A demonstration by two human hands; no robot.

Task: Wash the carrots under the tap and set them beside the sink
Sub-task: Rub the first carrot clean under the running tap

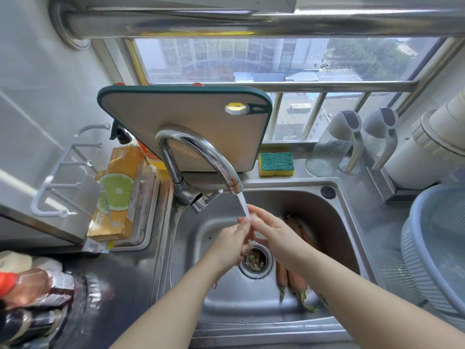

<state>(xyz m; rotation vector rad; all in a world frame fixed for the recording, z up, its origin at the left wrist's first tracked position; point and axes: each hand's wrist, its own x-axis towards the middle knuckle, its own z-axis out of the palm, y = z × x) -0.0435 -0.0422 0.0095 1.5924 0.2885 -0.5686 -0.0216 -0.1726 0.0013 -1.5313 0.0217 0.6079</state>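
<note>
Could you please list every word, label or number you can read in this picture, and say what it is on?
None can be read for certain.
Orange box: print on its face and lower edge, too blurred.
Yellow bottle behind it: orange label, too blurred.
Cutting board: small mark beside the hanging hole, too small.

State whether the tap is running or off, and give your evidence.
Running: a white stream falls from the tap spout onto the left hand and right hand above the sink.
</note>
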